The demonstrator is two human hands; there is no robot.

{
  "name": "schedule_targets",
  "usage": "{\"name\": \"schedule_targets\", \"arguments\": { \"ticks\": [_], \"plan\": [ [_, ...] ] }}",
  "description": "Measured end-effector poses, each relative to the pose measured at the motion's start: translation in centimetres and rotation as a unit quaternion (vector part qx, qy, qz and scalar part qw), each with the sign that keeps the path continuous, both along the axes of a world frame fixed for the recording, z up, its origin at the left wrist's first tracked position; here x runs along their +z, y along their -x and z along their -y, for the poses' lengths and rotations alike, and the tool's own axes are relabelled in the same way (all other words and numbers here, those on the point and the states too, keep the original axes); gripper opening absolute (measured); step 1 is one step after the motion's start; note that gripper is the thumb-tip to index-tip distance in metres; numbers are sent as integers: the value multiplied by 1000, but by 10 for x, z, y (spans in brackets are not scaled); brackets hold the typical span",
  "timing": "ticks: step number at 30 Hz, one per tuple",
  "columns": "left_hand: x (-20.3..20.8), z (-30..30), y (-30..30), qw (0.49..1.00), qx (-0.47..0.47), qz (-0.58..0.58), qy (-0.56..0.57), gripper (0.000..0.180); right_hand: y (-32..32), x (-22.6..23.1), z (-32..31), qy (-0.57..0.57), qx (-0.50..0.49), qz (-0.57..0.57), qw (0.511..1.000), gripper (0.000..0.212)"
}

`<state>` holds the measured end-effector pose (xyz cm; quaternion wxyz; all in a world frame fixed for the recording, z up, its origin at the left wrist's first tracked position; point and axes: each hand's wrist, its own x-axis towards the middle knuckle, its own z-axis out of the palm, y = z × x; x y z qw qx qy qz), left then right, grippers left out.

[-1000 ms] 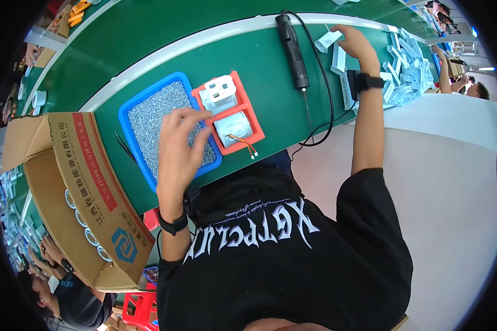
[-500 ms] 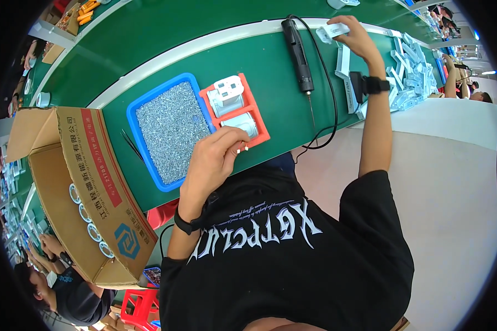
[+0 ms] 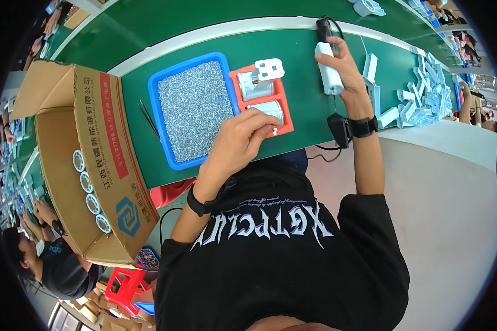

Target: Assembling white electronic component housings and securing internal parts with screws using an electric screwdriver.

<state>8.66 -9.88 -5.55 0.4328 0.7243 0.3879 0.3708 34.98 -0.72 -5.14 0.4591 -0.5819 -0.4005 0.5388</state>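
My left hand [image 3: 240, 138] is closed in a pinch at the near edge of an orange-red two-pocket holder [image 3: 286, 105]. A small white bit shows at its fingertips, too small to name. In the holder's near pocket lies a pale blue cylindrical housing [image 3: 268, 110], partly behind my fingers. The far pocket bears a similar housing [image 3: 254, 87] with a white plate with square holes [image 3: 269, 69] standing over it. My right hand [image 3: 349, 69] grips a long pale blue plastic casing [image 3: 329, 71] above the table. Behind that casing is a black electric screwdriver [image 3: 324, 30], partly covered.
A blue tray [image 3: 154, 105] full of small screws stands left of the holder, with black tweezers [image 3: 148, 117] beside it. Further left is an open cardboard box [image 3: 96, 160] with white rings. Loose pale blue casings [image 3: 425, 91] are heaped at the right of the green table [image 3: 301, 55].
My right hand has brought the casing nearer and turned it lengthwise, in front of the screwdriver. My left hand stays pinched by the holder. The whole view has shifted slightly.
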Motion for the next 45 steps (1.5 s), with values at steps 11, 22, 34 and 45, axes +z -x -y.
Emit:
{"name": "schedule_targets", "arguments": {
  "ticks": [11,22,34,45],
  "plan": [
    [-8,2,-5,999,41,32,-5,10,39,36,63,-211,65,-258,941,55],
    [-9,2,-9,998,47,44,-8,14,61,47,84,-481,175,-56,857,30],
    [-20,4,-10,997,49,65,3,14,61,39,83,-471,197,-25,859,35],
    [-19,8,-1,988,125,-57,-67,40,51,12,89,-408,191,3,893,38]
  ]
}}
